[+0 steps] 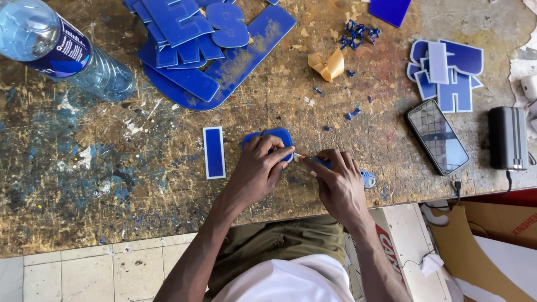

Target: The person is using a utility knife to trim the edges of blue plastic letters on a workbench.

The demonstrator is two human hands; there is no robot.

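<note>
Two hands worked at the bench's (pixel 67 184) near edge: one left hand (pixel 258 170) and one right hand (pixel 337 182). Between them lay one rounded blue piece (pixel 278 136) and one blade (pixel 298 157). One blue bar (pixel 213 152) lay alone, left of the hands. Two heaps of blue letters sat along the far edge, one big heap (pixel 207 45) and one small heap (pixel 446 72) toward the right corner; the pieces in each overlapped too much to count. One bottle (pixel 56 50) lay at the far left corner. One phone (pixel 437 136) and one black power bank (pixel 508 137) lay by the right edge. One curl of tan tape (pixel 326 65) lay mid-bench.
</note>
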